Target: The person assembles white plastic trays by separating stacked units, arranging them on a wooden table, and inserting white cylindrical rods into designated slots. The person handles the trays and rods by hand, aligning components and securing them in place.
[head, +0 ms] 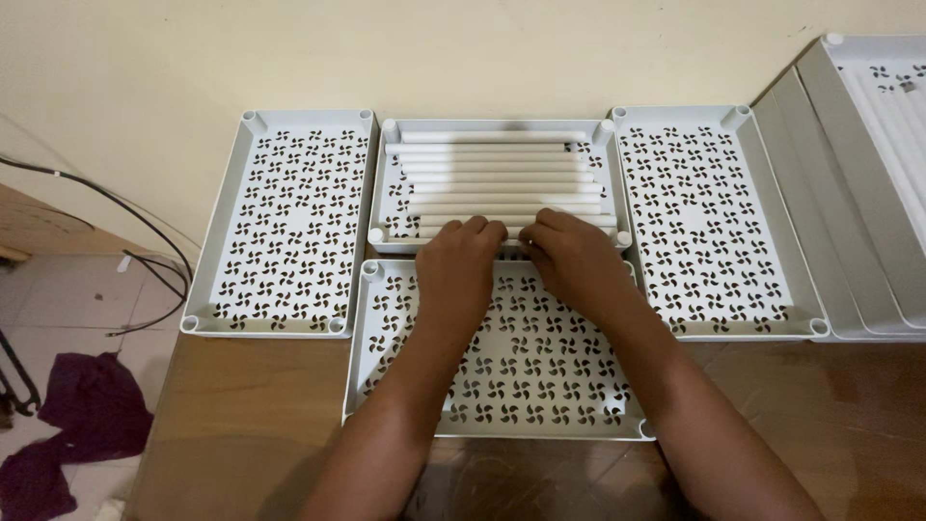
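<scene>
Head view: I see my left hand (pixel 461 262) and right hand (pixel 571 256) pinching the nearest white plastic tube (pixel 511 233), fingers curled closed, steadying it in the white perforated plastic tray (pixel 394 193).

Matt white plastic trays (pixel 289 227) with pinwheel cut-outs, smooth white plastic tubes (pixel 497 174) with a slight sheen, brown wooden table (pixel 241 425) with a smooth, faintly glossy top, crumpled purple cloth (pixel 68 425), matt cream painted wall (pixel 386 48)

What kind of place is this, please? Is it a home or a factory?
Probably a home room or small workshop, not a factory: a plain wooden table against a painted wall, loose cables and a dark cloth on a tiled floor, with white perforated trays laid out.
</scene>
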